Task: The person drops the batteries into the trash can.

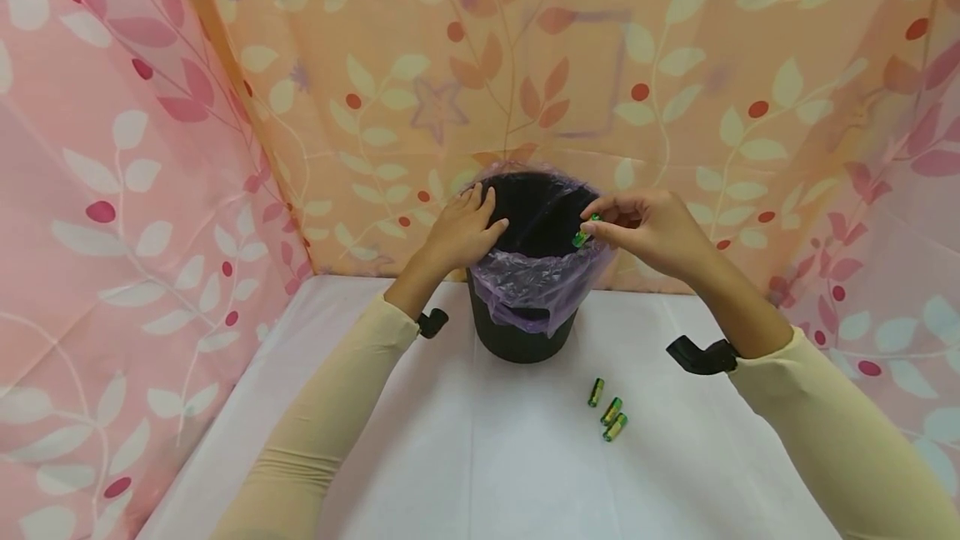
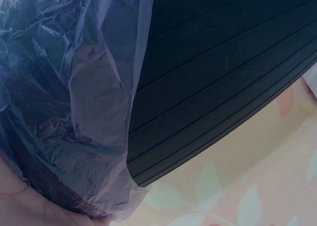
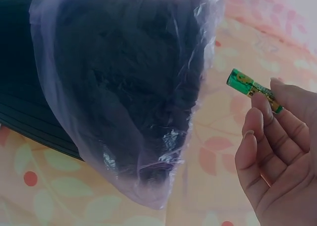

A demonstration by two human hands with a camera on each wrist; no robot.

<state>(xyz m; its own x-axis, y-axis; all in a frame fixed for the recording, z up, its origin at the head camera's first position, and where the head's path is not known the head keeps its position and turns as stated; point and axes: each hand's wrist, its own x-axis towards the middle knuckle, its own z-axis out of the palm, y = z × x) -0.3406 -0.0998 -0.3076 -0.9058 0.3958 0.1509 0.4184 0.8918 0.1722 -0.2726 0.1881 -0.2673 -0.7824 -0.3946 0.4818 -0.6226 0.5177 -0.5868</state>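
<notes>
A black bin (image 1: 522, 348) lined with a purple plastic bag (image 1: 525, 282) stands at the back of the table. My left hand (image 1: 463, 227) rests on the bin's left rim, fingers spread. In the left wrist view only a strip of that hand (image 2: 29, 206) shows, beside the bag. Between thumb and fingertips, my right hand (image 1: 652, 232) pinches a green and gold battery (image 3: 255, 90) near the bin's right rim. Three similar batteries lie on the table in front of the bin: one battery (image 1: 596, 392) apart, a second battery (image 1: 611, 412) and a third battery (image 1: 616, 427) close together.
The table has a white cover (image 1: 420, 457). Behind the bin hangs an orange leaf-patterned cloth (image 1: 480, 48), with a pink patterned cloth (image 1: 135, 215) at the left side and another pink cloth (image 1: 892, 273) at the right.
</notes>
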